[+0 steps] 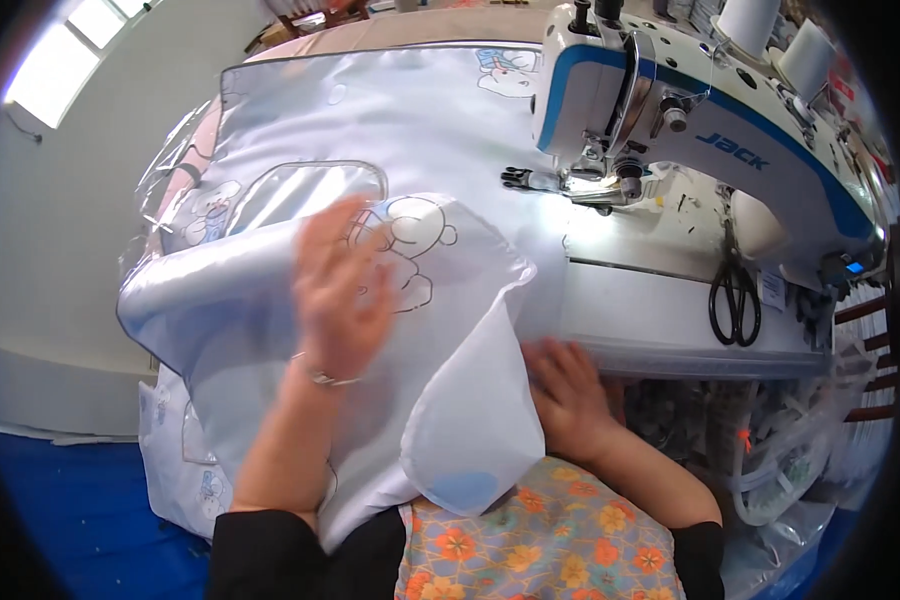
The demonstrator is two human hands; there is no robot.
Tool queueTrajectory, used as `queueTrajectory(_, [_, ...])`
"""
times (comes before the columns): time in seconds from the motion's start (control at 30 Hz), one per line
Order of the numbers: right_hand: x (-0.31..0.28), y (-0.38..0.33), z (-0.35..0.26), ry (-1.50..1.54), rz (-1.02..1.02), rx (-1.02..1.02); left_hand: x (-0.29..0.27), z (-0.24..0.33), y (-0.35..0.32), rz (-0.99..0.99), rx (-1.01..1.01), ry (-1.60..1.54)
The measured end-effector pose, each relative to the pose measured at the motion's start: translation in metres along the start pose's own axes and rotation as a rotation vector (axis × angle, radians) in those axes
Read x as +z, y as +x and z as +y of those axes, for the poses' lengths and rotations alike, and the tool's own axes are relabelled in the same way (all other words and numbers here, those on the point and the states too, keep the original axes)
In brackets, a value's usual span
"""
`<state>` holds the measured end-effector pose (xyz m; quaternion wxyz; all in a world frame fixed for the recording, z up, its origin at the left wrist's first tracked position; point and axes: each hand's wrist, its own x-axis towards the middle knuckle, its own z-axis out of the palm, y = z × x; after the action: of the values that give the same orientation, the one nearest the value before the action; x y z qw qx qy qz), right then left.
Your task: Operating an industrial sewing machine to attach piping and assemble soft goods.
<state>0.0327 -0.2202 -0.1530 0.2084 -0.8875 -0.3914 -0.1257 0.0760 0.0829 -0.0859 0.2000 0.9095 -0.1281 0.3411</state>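
A: ok so where's the white fabric (410, 105) in all this?

B: Pretty much everything left of the sewing machine (715, 130). It's spread on that side, then folds over and comes down toward the lap, nearer the person than the machine. Bear outlines printed on it, dark edging along the far side, plus a shiny panel (305, 190) with dark trim, well left of the machine.

A: And the hands?

B: Left hand (345, 290) is over the folded part, left of the machine and closer to the person. Its grip looks loosely spread, fingers apart (it's blurry, so I can't tell if it's actually touching the cloth). Thin bracelet (328, 379) on that wrist.

A: Right one?

B: Right hand (570, 395) is in front of the machine, at the near edge of the worktop (660, 300), just beside the hanging rounded corner of the cloth. Can't tell if that grip is pinching anything, the fingertips are too blurred.

A: Anything else near the machine?

B: Black buckle (518, 179) just left of the lit needle area, black scissors (735, 305) in front of the machine, white thread cones (808, 55) behind it. Clear plastic bag (785, 460) sits lower down, below machine level.
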Motion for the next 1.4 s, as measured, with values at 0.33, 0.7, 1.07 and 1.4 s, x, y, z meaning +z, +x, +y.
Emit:
queueTrajectory(0.33, [0.052,-0.007,-0.023,0.313,-0.083,-0.368,-0.226,-0.101,-0.312,0.042,-1.828,-0.431])
queueTrajectory(0.7, [0.057,0.011,-0.03,0.848,0.153,-0.04,-0.258,-0.071,-0.251,-0.276,-1.135,-0.803])
queueTrajectory(1.07, [-0.025,-0.009,-0.021,0.92,-0.012,-0.026,-0.314,-0.117,-0.069,0.207,-0.852,-0.431])
queueTrajectory(1.4, [-0.011,-0.006,0.004,0.915,-0.072,0.017,-0.318,-0.142,-0.008,0.275,-0.791,-0.314])
